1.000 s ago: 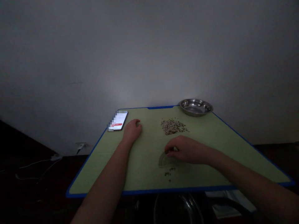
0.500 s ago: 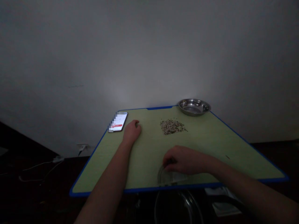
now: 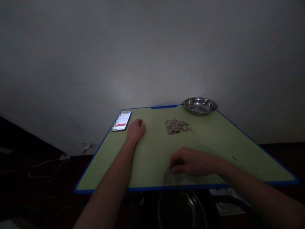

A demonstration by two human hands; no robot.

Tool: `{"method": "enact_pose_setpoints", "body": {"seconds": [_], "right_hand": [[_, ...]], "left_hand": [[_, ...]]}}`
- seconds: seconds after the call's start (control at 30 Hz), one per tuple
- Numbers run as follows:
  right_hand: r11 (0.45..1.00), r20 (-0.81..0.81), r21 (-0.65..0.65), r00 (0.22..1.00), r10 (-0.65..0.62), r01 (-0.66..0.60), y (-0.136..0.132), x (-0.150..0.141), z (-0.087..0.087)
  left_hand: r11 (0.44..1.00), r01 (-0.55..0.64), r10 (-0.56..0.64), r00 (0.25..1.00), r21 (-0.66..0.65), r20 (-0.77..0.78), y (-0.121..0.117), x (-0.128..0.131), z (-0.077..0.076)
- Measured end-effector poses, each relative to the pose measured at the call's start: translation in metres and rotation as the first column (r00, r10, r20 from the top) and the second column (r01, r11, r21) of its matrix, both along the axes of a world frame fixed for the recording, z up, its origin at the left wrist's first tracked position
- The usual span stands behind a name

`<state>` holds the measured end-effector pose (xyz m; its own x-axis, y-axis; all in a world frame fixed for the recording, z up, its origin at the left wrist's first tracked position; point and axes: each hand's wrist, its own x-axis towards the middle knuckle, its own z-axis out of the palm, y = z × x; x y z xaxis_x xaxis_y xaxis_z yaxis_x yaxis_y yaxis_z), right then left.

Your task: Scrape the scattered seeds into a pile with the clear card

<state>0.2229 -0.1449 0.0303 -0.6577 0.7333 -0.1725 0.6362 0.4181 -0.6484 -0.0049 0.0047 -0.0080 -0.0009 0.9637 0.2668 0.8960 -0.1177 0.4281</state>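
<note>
My left hand (image 3: 136, 129) rests on the green table top (image 3: 150, 152), its fingers loosely curled with nothing visible in them. It lies just right of a lit smartphone (image 3: 122, 121). My right hand (image 3: 184, 160) is closed in a pinch near the front edge, over a clear see-through container (image 3: 168, 178). Its fingertips are dark and partly hidden, so what they pinch does not show. Beyond the right hand, a spread of small light and dark beans or seeds (image 3: 177, 126) lies on the table.
A shiny steel bowl (image 3: 200, 106) stands at the back right corner, close to the wall. A small brown sliver (image 3: 234, 158) lies to the right. Blue edging (image 3: 105, 190) runs round the table. Below the front edge is a round glossy object (image 3: 182, 206). White cables (image 3: 45, 163) trail at left.
The camera view has shifted slightly. My right hand stays pinched over the clear container with little movement, and my left hand stays resting by the smartphone.
</note>
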Motion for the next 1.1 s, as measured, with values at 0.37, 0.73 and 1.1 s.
{"method": "enact_pose_setpoints", "body": {"seconds": [0.37,0.73,1.1], "right_hand": [[0.999,-0.009,-0.009,0.999,-0.041,0.041,-0.008,0.012,0.002],[0.983,-0.042,0.139,0.993,-0.112,0.117,0.010,-0.004,0.002],[0.983,-0.038,0.017,0.982,0.185,-0.184,0.030,-0.026,0.000]], "left_hand": [[1.000,-0.008,0.008,1.000,0.005,-0.005,-0.001,0.002,0.001],[1.000,-0.025,0.025,0.999,0.013,-0.024,-0.001,0.004,0.002],[0.999,-0.031,0.032,0.999,0.006,-0.004,-0.002,0.003,0.004]]}}
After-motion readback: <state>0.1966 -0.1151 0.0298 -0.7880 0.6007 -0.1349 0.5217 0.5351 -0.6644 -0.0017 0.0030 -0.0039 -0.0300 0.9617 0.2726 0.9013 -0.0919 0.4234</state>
